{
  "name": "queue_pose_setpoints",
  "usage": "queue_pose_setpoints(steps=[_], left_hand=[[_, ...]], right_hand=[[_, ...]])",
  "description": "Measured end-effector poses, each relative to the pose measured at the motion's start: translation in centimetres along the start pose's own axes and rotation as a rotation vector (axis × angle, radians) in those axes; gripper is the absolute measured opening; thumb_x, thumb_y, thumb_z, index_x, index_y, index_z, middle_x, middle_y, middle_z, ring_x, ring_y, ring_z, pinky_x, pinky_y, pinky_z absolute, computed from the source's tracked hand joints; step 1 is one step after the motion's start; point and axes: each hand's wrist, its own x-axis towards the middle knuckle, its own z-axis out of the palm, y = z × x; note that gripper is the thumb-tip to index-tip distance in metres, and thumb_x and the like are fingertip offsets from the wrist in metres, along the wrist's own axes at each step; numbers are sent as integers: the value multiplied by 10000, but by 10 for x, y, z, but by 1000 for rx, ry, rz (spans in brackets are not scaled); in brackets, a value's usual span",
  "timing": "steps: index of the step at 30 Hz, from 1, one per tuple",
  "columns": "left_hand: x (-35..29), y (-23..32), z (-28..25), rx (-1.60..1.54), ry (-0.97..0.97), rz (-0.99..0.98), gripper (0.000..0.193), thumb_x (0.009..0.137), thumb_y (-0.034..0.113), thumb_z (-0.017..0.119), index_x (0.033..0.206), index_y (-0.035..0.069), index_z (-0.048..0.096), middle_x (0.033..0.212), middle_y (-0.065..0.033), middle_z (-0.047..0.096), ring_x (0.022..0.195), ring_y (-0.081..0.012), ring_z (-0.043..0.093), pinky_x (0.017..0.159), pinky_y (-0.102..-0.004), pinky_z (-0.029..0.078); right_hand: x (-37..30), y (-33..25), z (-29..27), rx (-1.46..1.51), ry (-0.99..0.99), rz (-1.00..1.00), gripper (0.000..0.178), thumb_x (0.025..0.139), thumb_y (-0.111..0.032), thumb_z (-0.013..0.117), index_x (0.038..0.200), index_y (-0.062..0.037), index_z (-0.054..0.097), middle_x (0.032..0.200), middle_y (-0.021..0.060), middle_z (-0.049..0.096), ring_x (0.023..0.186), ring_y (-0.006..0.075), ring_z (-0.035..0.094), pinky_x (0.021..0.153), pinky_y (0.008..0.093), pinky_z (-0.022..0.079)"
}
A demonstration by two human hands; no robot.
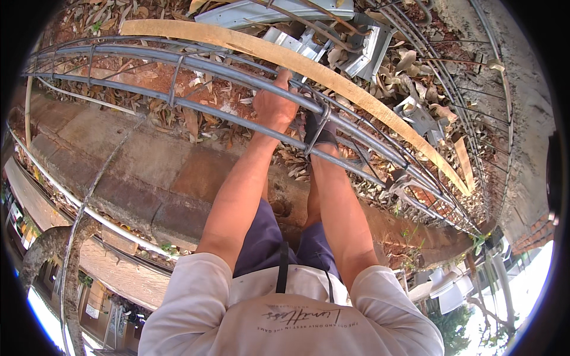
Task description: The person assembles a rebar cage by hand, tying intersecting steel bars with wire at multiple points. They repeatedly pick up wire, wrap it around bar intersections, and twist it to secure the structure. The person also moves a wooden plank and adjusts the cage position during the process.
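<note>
A long cage of grey steel rebar [237, 72] with square stirrups runs across in front of me. My left hand [275, 108] reaches in among its bars and looks closed around the upper bar, its thumb showing beyond that bar. My right forearm [338, 196] ends at the lower bar, beside a stirrup [319, 129]. The right hand is in shadow behind the bars there, next to something dark, so its fingers cannot be made out. Just beyond the cage lies a long, narrow wooden strip [350, 89], which looks curved in this view.
Folded grey metal pieces [368, 53] lie among dry leaves past the strip. More rebar [454, 89] stretches along the right, beside a concrete surface [531, 118]. A stone-like ledge [190, 172] runs under my arms. A thin tree trunk [71, 267] stands at the lower left.
</note>
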Motion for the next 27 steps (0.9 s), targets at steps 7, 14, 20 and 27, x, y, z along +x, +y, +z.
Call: queue_pose_setpoints(steps=[7,14,20,27], left_hand=[[49,-29,-28,112,-78,976,107,743,187,766,786,94,738,749,-38,657,859,-271,633,806,-451,510],[51,-31,-29,225,-134,1078,93,763,243,785,839,190,795,738,43,635,867,-199,565,795,-399,408],[47,-31,-23,215,-154,968,107,781,248,792,883,244,822,713,61,608,838,-197,537,811,-396,356],[45,-30,-15,93,-143,895,89,697,178,786,774,223,796,699,46,662,837,-215,566,853,-429,353]], right_hand=[[21,39,-8,-235,-82,-572,186,949,-199,769,1053,-73,680,698,46,641,504,143,578,424,278,447],[7,48,-13,-301,-80,-594,83,925,-152,700,992,-119,736,888,124,708,735,287,692,621,385,551],[-38,12,-9,-260,-65,-518,146,909,-194,725,1019,-98,730,948,128,728,809,309,725,732,430,575],[-57,-10,-13,-1134,131,-1245,264,893,-214,778,1078,-48,691,970,122,726,965,282,716,944,528,489]])
